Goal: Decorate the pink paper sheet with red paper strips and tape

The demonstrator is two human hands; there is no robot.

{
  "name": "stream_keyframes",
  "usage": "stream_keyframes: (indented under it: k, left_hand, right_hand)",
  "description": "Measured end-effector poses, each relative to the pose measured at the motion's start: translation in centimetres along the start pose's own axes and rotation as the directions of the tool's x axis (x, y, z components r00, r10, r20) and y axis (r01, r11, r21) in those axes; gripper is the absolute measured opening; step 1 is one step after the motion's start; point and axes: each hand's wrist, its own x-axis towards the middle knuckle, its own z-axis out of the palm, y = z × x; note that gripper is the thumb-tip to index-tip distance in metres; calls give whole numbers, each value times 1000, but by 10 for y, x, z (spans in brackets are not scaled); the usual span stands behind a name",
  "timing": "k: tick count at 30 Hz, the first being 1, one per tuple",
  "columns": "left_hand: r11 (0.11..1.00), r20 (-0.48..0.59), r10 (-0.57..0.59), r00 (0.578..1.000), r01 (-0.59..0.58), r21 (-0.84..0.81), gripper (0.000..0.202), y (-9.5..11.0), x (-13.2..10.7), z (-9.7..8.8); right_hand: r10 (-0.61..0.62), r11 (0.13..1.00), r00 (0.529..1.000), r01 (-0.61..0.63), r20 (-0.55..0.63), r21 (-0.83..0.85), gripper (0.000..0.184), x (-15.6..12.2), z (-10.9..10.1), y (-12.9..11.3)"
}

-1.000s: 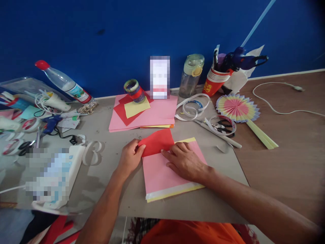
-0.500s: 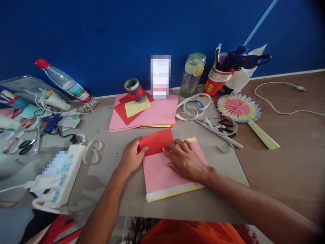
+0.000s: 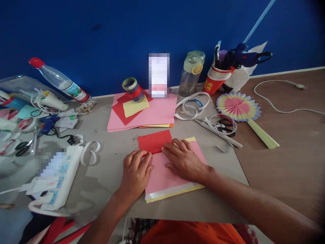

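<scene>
Head view: both hands lie flat and open, nothing pinched. The left hand [image 3: 135, 173] has its fingers spread, tips on the near-left corner of the red paper [image 3: 154, 141], palm over the left edge of the pink sheet [image 3: 162, 178]. The right hand [image 3: 185, 161] has its fingertips on the red paper's near-right edge, palm on the pink sheet. The red paper sits just ahead of both sets of fingertips, over the far end of the pink sheet. A yellow sheet [image 3: 175, 194] shows underneath at the near edge.

Judgement — the step looks like flattening the red paper. It is best done with one hand as anchor while the other strokes outward from between the hands, pressing down rather than sideways, or the layers shear.

Room:
- The grey board [image 3: 106, 162] is bare to the left of the left hand and below the wrists.
- Ahead of the fingertips, the paper stack [image 3: 157, 113] is near but apart.
- Right of the right hand, a pen [image 3: 218, 133] lies near.
- The power strip [image 3: 58, 176] is well off to the left.
</scene>
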Motion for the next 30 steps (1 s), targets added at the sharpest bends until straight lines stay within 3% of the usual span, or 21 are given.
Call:
stream_keyframes:
  k: [7,30]
  left_hand:
    - [999,69,-44,997,42,33,39,2,-4,12]
    - [995,100,-6,995,-4,103,34,5,-3,8]
  right_hand:
    - [2,1000,1000,-2,19,2,44,1,-1,0]
    - [8,1000,999,-8,33,3,39,1,0,0]
